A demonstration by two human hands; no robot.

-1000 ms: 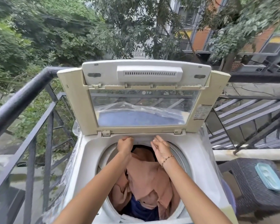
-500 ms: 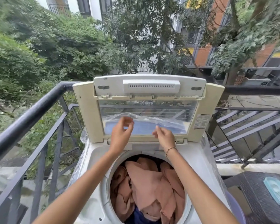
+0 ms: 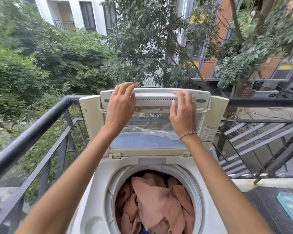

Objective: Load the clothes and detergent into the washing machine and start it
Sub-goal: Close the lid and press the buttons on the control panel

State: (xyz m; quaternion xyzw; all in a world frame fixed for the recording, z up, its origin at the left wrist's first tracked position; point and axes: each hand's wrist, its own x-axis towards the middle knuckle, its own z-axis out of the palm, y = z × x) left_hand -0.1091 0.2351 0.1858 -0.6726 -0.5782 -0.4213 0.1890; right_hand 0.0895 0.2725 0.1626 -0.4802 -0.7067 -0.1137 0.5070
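Observation:
A white top-loading washing machine [image 3: 98, 196] stands in front of me with its cream lid [image 3: 90, 122] raised upright. Peach-pink clothes [image 3: 156, 200] fill the round drum, and a bit of blue cloth shows under them at the bottom edge. My left hand [image 3: 119, 105] reaches up to the lid's top edge, fingers spread and curled over the white handle strip [image 3: 155, 98]. My right hand [image 3: 183, 112], with a ring and a beaded bracelet, lies against the same strip a little lower, fingers apart. No detergent is in view.
A dark metal balcony railing [image 3: 32, 132] runs along the left and behind the machine. Slatted railing bars [image 3: 260, 142] stand at the right. A dark wicker stool [image 3: 269, 210] carrying a light blue lid-like item [image 3: 291, 208] sits at lower right. Trees and buildings lie beyond.
Both hands rose out of the drum, passed the lid's window and now reach the lid's top edge. The clothes stayed in the drum. My view tilted upward.

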